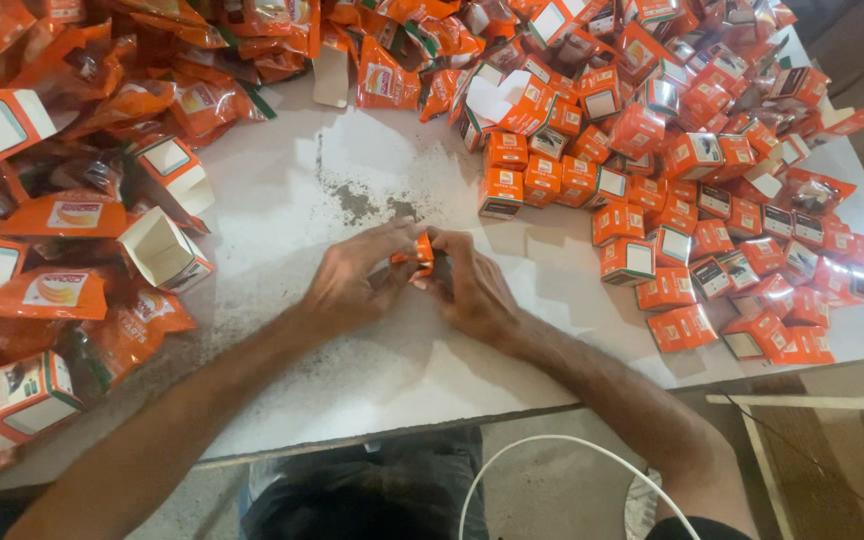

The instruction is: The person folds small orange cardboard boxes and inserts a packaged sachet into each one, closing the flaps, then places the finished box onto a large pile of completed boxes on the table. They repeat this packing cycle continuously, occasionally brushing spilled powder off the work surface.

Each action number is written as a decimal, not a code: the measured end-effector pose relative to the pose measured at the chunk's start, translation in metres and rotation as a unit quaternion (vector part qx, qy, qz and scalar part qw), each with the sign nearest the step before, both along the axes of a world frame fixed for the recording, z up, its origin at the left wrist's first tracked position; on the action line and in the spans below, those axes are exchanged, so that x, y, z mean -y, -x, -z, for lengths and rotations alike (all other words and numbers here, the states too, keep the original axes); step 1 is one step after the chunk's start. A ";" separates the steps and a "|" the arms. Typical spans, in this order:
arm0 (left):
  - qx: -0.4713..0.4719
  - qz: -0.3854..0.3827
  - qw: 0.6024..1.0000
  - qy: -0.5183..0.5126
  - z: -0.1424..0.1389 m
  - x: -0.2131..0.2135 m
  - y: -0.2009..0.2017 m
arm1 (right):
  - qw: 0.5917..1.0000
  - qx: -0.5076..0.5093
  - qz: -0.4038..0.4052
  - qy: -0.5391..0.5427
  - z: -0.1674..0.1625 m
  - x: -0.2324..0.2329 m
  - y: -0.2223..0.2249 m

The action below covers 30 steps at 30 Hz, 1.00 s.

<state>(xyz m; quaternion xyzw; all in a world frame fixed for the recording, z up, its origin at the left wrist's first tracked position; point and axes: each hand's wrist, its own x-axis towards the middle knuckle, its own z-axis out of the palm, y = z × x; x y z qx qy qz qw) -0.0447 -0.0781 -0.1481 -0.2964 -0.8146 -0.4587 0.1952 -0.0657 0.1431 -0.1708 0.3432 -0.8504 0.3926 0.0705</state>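
Both hands meet at the middle of the white tabletop [352,190], closed around one small orange box [418,256]. The left hand [357,283] curls its fingers in from the left, fingertips pinching the box's upper edge, so the hand is narrowly closed rather than spread. The right hand [472,290] wraps in from the other side, its fingers bent over the box and hiding most of it; only a sliver of orange shows between the two hands. The box sits just above the tabletop, between the fingertips. A patch of dark dust [367,205] lies near, beyond the hands. To the right spreads a heap of small orange boxes [692,190]; to the left lie larger open cartons [162,250] and orange pouches [47,290].
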 end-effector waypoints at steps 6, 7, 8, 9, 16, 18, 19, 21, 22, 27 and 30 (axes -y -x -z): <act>-0.069 0.039 0.991 0.111 -0.001 0.010 0.009 | 0.999 -0.037 -0.007 0.001 -0.007 0.001 0.007; -0.081 0.041 0.986 0.139 -0.002 0.010 0.010 | 0.999 -0.037 -0.002 -0.003 -0.008 0.001 0.007; -0.086 0.039 0.984 0.154 -0.005 0.009 0.009 | 0.998 -0.057 -0.026 0.011 -0.010 0.001 0.006; -0.091 0.035 0.981 0.169 -0.007 0.009 0.008 | 0.995 -0.077 -0.052 0.024 -0.011 0.002 0.006; -0.147 0.007 0.981 0.123 -0.020 0.012 -0.011 | 0.963 -0.243 0.051 -0.104 -0.041 -0.005 0.015; -0.136 -0.043 0.986 0.086 -0.017 0.010 -0.004 | 0.936 -0.297 0.187 -0.037 -0.055 -0.025 0.026; -0.130 -0.067 0.987 0.066 -0.014 0.007 0.004 | 0.922 -0.321 0.209 -0.048 -0.059 -0.031 0.031; -0.087 -0.072 0.993 0.047 -0.009 -0.014 0.040 | 0.893 -0.366 0.253 -0.066 -0.062 -0.042 0.039; -0.063 -0.074 0.994 0.039 -0.008 -0.027 0.063 | 0.906 -0.340 0.247 -0.048 -0.060 -0.043 0.041; -0.046 -0.059 0.997 0.034 -0.013 -0.113 0.192 | 0.935 -0.271 0.229 0.002 -0.050 -0.045 0.049; -0.053 -0.036 0.996 0.057 -0.013 -0.137 0.211 | 0.938 -0.245 0.232 0.076 -0.051 -0.057 0.062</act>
